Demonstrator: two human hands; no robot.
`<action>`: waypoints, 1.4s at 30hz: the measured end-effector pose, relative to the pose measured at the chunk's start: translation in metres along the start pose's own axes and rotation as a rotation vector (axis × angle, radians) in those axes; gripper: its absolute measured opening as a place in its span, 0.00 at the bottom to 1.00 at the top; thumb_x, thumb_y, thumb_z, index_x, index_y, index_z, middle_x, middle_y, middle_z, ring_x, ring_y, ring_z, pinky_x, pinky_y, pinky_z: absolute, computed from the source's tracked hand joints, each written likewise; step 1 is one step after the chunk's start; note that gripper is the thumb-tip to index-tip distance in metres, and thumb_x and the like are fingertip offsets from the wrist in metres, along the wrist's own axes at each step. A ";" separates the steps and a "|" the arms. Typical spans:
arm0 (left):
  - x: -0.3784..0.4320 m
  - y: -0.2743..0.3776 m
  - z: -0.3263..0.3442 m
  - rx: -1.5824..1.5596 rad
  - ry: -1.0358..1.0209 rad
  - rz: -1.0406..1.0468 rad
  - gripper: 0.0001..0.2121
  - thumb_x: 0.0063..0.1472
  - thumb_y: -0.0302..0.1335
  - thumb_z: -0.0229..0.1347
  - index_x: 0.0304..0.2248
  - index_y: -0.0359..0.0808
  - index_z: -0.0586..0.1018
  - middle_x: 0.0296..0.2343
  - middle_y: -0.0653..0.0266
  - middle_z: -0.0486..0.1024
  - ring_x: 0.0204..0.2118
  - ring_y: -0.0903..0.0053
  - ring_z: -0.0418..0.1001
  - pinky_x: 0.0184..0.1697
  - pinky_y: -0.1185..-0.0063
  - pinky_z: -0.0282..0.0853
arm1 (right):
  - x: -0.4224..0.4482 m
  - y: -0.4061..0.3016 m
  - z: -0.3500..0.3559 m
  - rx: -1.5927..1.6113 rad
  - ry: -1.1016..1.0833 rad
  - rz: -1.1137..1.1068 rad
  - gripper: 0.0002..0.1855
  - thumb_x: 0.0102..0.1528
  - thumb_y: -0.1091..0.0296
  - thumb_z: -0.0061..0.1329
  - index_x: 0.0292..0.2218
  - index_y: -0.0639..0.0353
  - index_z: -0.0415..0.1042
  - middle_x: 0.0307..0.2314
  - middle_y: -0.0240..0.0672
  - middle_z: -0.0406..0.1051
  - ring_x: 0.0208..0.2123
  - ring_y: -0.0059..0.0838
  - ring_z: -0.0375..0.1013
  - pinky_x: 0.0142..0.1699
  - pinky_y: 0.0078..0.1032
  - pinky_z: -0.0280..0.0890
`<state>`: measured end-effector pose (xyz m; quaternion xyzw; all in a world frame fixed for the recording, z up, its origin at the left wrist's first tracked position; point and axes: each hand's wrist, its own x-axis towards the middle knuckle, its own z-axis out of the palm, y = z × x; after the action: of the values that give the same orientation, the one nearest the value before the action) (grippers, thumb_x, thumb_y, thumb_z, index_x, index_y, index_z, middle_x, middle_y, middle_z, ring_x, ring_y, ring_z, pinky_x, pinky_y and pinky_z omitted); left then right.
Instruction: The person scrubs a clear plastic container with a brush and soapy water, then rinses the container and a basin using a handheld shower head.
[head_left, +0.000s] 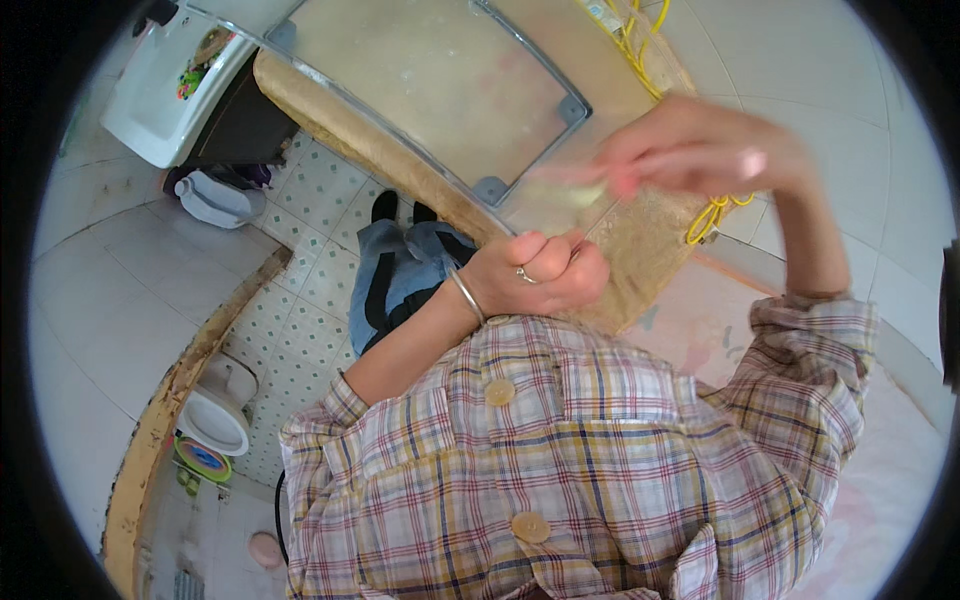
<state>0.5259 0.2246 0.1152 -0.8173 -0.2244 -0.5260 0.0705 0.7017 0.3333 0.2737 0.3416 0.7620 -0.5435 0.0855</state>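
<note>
My left hand (547, 274), with a ring and a silver bangle, is curled into a fist at the near corner of a large clear plastic bin or panel (420, 97). Its fingers appear to grip the rim there. Grey pads (491, 189) sit at the visible corners of the clear piece. My right hand (690, 154) is raised over its right side and blurred by motion. Between those fingers is a brush with a pink handle (739, 161). Pale bristles (581, 195) point toward the plastic, too smeared to tell whether they touch it.
The clear piece rests over a table with a tan cover (337, 97). Yellow cord (705, 217) lies along the table's right side. At the upper left is a white washbasin (154, 112), with a white plastic jug (214, 199) below. A toilet (214, 420) stands at the lower left.
</note>
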 end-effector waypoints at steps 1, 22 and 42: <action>0.002 0.002 -0.001 0.018 -0.010 -0.025 0.06 0.45 0.29 0.51 0.26 0.49 0.71 0.30 0.78 0.65 0.32 0.83 0.61 0.35 0.83 0.53 | -0.003 -0.002 -0.017 -0.078 -0.035 0.160 0.08 0.52 0.68 0.39 0.24 0.60 0.65 0.17 0.33 0.64 0.21 0.29 0.63 0.27 0.26 0.57; 0.010 0.001 -0.009 0.005 -0.155 -0.023 0.04 0.46 0.31 0.49 0.25 0.48 0.71 0.31 0.77 0.68 0.24 0.85 0.59 0.29 0.85 0.53 | 0.048 0.004 0.032 -0.097 -0.050 -0.013 0.09 0.52 0.68 0.38 0.26 0.63 0.66 0.16 0.36 0.63 0.18 0.29 0.63 0.25 0.25 0.57; 0.018 0.003 -0.011 -0.002 -0.181 -0.077 0.03 0.46 0.29 0.50 0.24 0.48 0.72 0.29 0.79 0.68 0.23 0.86 0.58 0.28 0.87 0.53 | -0.008 -0.007 -0.012 -0.141 0.035 0.300 0.07 0.51 0.71 0.38 0.25 0.61 0.66 0.17 0.34 0.64 0.18 0.28 0.61 0.26 0.24 0.56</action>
<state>0.5240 0.2237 0.1364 -0.8525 -0.2606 -0.4523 0.0290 0.7066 0.3395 0.2880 0.4542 0.7400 -0.4636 0.1764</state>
